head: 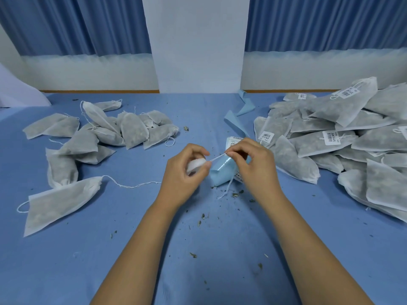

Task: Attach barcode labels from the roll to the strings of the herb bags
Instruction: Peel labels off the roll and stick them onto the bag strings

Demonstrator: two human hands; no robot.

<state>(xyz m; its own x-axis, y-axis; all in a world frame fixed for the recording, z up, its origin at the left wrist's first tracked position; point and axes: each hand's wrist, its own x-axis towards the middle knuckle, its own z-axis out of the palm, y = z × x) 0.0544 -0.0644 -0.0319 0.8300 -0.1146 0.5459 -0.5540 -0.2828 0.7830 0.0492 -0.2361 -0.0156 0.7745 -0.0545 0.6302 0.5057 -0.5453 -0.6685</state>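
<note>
- a herb bag point(193, 165) is gripped in the curled fingers of the left hand point(185, 172).
- its string point(217, 157) is pinched taut between thumb and forefinger of the right hand point(253, 168).
- the label roll point(221, 172) is seen on the blue table point(110, 249), beneath both hands.
- unlabelled bags point(123, 130) are heaped at the left, labelled bags point(330, 133) at the right.
</note>
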